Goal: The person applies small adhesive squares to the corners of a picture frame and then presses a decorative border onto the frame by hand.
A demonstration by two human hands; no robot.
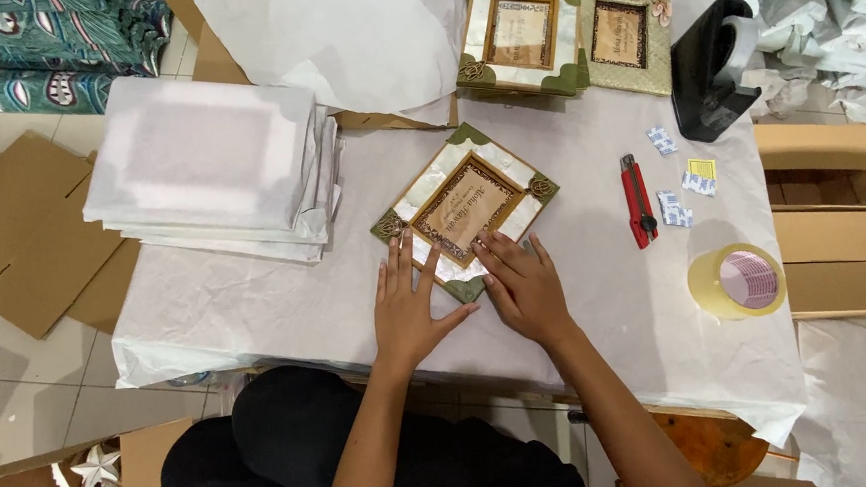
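A square picture frame [466, 206] with pale shell inlay, green corners and a brown centre lies turned like a diamond on white wrapping paper [256, 304] that covers the table. My left hand [409, 305] lies flat, fingers spread, its fingertips on the frame's lower left edge. My right hand [523, 283] lies flat beside it, fingers resting on the frame's lower right side. Neither hand grips anything.
A stack of paper-wrapped packages [208, 167] sits left. Two more frames [566, 35] stand at the back. A black tape dispenser [711, 71], red utility knife [638, 201], small sachets [673, 209] and a clear tape roll [738, 280] lie right. Cardboard boxes [832, 219] flank the table.
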